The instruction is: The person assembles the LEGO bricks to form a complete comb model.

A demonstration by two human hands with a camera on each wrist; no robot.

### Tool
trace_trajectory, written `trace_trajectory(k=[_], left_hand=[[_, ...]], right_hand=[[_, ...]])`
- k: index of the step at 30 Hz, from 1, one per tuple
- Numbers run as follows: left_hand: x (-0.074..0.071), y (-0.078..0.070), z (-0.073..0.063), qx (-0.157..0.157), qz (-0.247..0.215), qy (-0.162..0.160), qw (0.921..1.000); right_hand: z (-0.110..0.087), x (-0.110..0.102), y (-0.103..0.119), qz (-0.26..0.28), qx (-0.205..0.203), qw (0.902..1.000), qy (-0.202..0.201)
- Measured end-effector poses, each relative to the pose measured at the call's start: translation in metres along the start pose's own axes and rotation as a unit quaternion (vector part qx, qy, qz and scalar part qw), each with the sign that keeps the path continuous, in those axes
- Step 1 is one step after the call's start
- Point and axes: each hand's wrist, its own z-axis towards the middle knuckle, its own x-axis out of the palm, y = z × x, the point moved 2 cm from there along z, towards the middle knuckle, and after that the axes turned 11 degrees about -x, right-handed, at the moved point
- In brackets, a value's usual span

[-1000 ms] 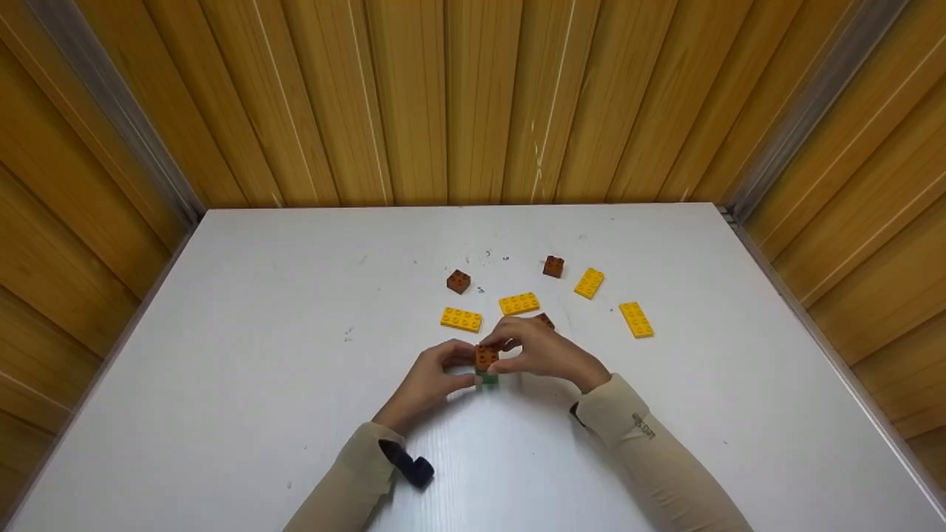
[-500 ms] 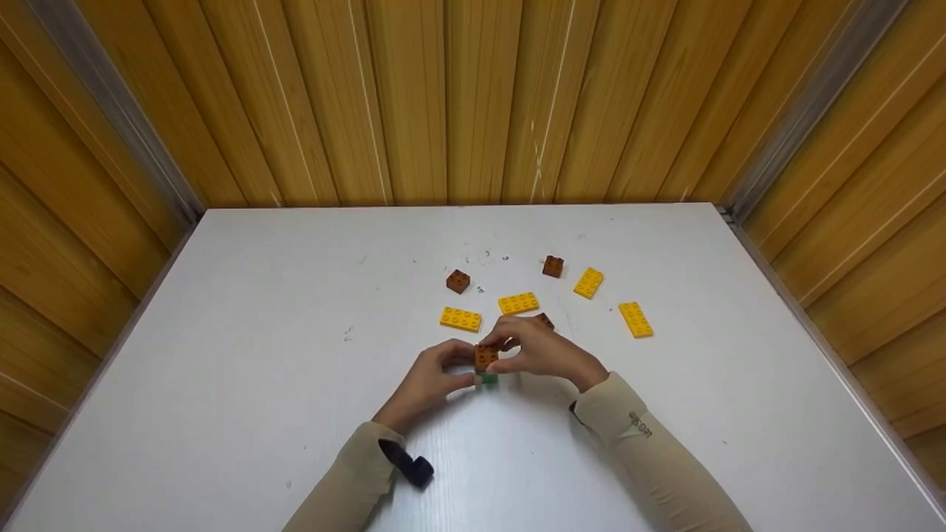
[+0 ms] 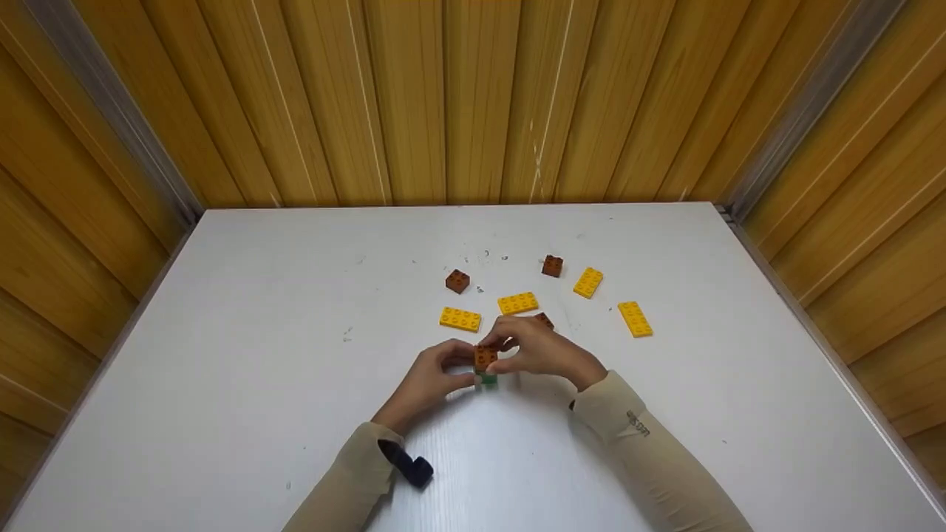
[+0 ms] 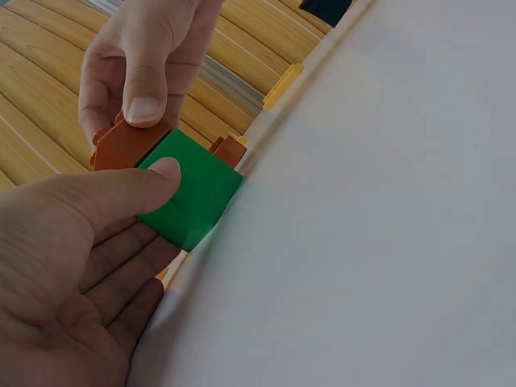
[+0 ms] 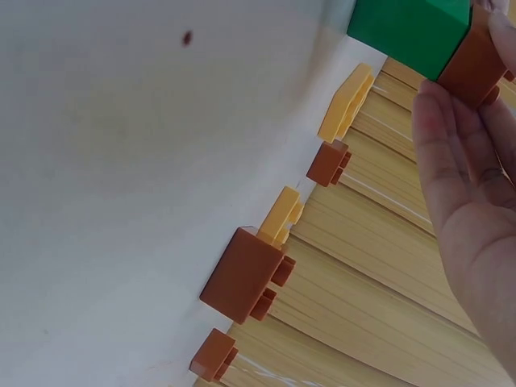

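My left hand [image 3: 429, 377] pinches a green block [image 4: 197, 189] between thumb and fingers; the block stands on the table. On top of it sits a brown block [image 3: 485, 357], which my right hand [image 3: 543, 351] holds between thumb and fingertips. In the left wrist view, the two blocks' side faces meet along a thin dark seam. The right wrist view shows the green block [image 5: 411, 32] at the top edge, with the right hand's fingers [image 5: 439, 137] against the brown block [image 5: 468, 68]. Another brown block [image 3: 545, 320] lies just behind the right hand, partly hidden by it.
Two yellow plates [image 3: 460, 319] [image 3: 518, 303] lie just beyond my hands, and two more yellow plates [image 3: 589, 283] [image 3: 635, 319] lie to the right. Farther back sit two brown blocks [image 3: 457, 281] [image 3: 552, 266]. Wood-patterned walls [image 3: 473, 103] enclose the white table [image 3: 222, 332].
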Motion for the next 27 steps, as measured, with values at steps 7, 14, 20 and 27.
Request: trace_trajectory(k=[7, 14, 20, 27], left_hand=[[-0.0003, 0.0009, 0.0002, 0.009, -0.012, 0.003, 0.9999], [-0.0012, -0.0010, -0.0009, -0.012, 0.007, -0.012, 0.9998], [-0.0018, -0.0028, -0.0011, -0.013, 0.006, -0.011, 0.9998], [-0.0008, -0.0001, -0.0002, -0.006, 0.001, -0.007, 1.0000]], right_hand=[[0.0008, 0.0002, 0.0009, 0.001, 0.010, 0.9999, 0.005], [0.0015, -0.0009, 0.0014, -0.005, 0.021, 0.9997, 0.012], [0.0033, -0.0030, 0.0019, -0.002, 0.028, 0.9994, 0.019], [0.0033, -0.0031, 0.0010, 0.012, 0.030, 0.9992, 0.024]])
